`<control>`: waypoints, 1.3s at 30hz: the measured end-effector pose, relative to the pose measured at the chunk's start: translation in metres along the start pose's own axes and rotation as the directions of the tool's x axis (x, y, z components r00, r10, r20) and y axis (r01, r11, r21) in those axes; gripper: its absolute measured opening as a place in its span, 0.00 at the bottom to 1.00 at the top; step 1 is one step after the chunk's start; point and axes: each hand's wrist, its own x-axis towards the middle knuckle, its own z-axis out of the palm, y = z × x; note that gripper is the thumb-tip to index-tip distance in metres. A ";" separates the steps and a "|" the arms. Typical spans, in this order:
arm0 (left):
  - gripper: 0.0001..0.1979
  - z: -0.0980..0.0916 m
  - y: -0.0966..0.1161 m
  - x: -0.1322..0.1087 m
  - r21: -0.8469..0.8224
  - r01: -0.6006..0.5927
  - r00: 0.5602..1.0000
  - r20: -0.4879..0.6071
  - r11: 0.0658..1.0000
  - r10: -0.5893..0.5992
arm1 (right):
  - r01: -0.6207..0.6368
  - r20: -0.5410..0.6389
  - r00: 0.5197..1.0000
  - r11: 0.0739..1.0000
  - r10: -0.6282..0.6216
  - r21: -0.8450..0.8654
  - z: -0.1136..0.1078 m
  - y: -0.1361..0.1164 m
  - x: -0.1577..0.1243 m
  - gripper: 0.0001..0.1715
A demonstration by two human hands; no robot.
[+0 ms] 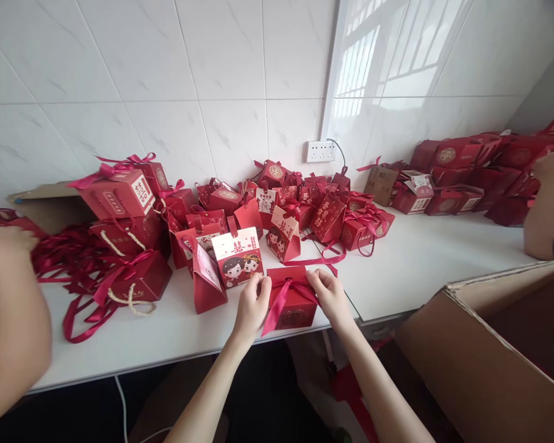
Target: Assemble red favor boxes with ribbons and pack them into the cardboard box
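Ribbon (277,307), deep pink and satiny, is tied at the upper front of a red box (299,315) in the head view, one tail hanging down the box's left side. The box sits at the near edge of the white table (410,264), between the person's two hands. The left hand (253,298) has thumb and fingers pinched together on the ribbon at the box's upper left; the right hand (329,294) pinches it likewise at the upper right. Which part of the ribbon each has hold of is hidden by the fingers.

Just beyond the left hand stands a printed box (239,253) with two cartoon figures, beside a tented red box (208,284). More red boxes crowd behind them toward the tiled wall, below a white socket (321,151). Stacked gift boxes (120,195) with bows rise farther left, near a heap of loose ribbons (67,258). Another person's forearm (12,326) enters at the left edge; a co-worker's hand (553,169) reaches red boxes at the far right, above an open cardboard carton (471,363).
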 end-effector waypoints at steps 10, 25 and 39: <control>0.15 0.005 -0.004 -0.005 -0.073 0.000 1.000 -0.023 0.997 -0.001 | -0.039 -0.014 0.999 0.988 0.042 0.152 -0.003 0.008 -0.005 0.29; 0.09 -0.016 -0.002 0.024 -0.136 0.011 1.000 0.029 0.991 -0.007 | -0.148 0.143 0.974 0.969 0.177 -0.196 -0.033 -0.008 -0.023 0.32; 0.06 -0.007 0.024 0.028 0.035 -0.154 0.888 0.443 0.987 0.123 | -0.111 0.198 0.971 0.985 0.136 -0.129 -0.026 -0.014 -0.038 0.25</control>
